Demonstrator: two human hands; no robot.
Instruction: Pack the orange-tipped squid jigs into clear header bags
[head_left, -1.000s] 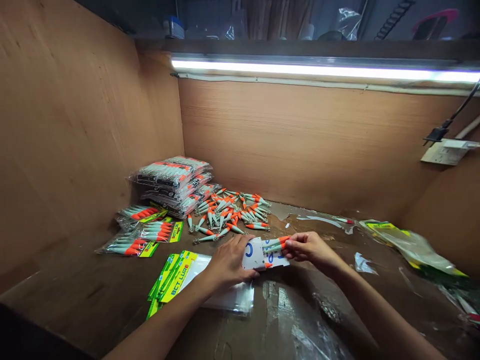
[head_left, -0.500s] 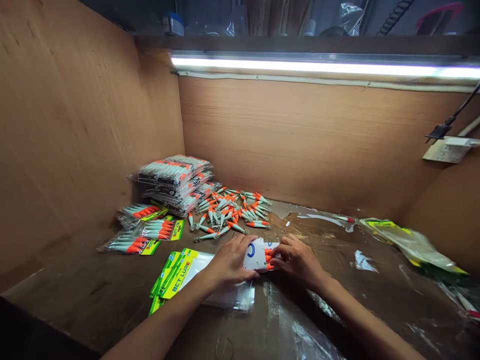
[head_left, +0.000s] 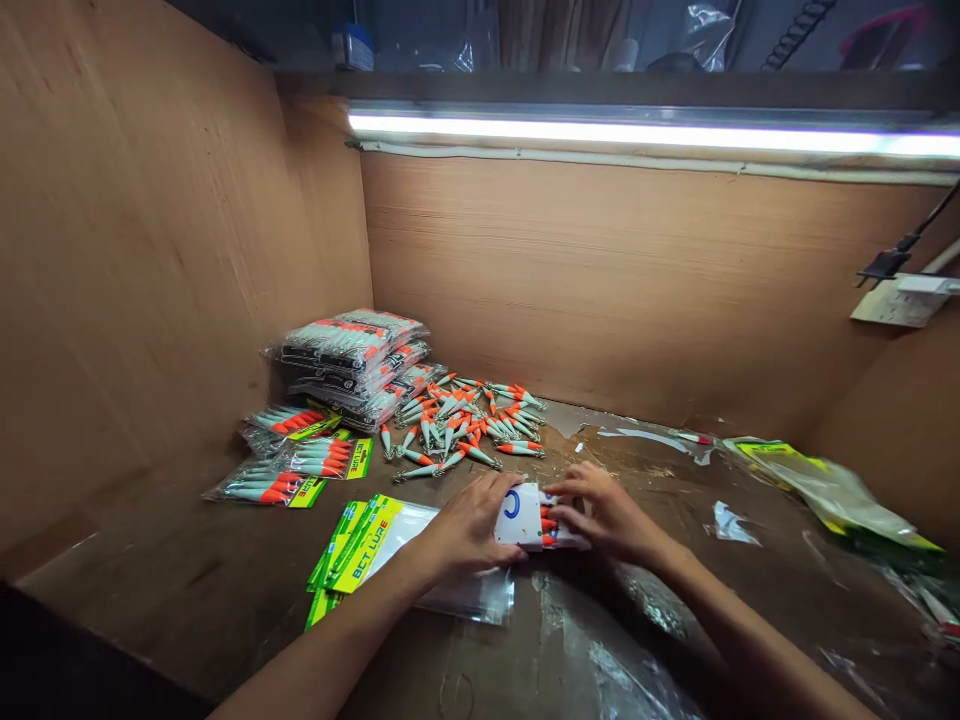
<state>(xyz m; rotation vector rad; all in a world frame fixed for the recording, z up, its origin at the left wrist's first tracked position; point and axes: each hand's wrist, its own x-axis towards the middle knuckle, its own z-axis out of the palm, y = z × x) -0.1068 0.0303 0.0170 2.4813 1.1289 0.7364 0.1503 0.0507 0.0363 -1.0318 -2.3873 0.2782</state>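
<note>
My left hand [head_left: 480, 522] is wrapped round a white sleeve-like holder [head_left: 517, 518] with a blue curved mark on it. Orange tips of several fishing lures [head_left: 548, 522] show in the holder's right part; the rest of these lures is hidden. Over that end is my right hand [head_left: 604, 512], its fingers apart and reaching to the lure tips and the holder's edge. Under my left wrist lie clear plastic bags [head_left: 469, 595] with yellow-green "BCT LURE" headers [head_left: 367, 550]. Beyond my hands is a loose pile of orange and pale lures [head_left: 457, 425] with metal hooks.
Packed lure bags [head_left: 289, 475] lie at the left, before a stack of larger filled bags [head_left: 352, 350]. More header bags [head_left: 832, 490] lie at the right. Plastic scraps [head_left: 731, 524] dot the table [head_left: 247, 590]. Wooden walls [head_left: 600, 290] enclose it under a lamp [head_left: 637, 132].
My right hand's fingers have loosened from a pinch at the orange tips and spread over the holder's right end. The left hand keeps its hold. The whole view has shifted slightly.
</note>
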